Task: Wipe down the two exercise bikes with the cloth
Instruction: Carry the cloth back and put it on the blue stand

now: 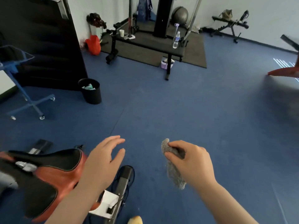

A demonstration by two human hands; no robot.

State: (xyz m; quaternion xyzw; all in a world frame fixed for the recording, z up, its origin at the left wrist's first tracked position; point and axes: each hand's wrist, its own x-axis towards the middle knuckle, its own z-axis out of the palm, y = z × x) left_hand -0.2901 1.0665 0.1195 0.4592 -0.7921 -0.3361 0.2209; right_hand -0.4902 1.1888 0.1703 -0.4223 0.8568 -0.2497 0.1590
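An orange and black exercise bike (61,172) fills the lower left, its black saddle toward me. My left hand (103,160) hovers just right of the saddle, fingers straight and spread, holding nothing. My right hand (191,164) grips a grey cloth (175,173) that hangs down from the fingers, over the blue floor. A red part of a second bike (286,71) shows, blurred, at the right edge.
A black bin (90,91) stands at the left by a dark door. A blue wheeled stand (27,97) is at far left. A black bench (145,44) with a water bottle (176,39) stands ahead on a dark mat. Blue floor (161,110) stretches between.
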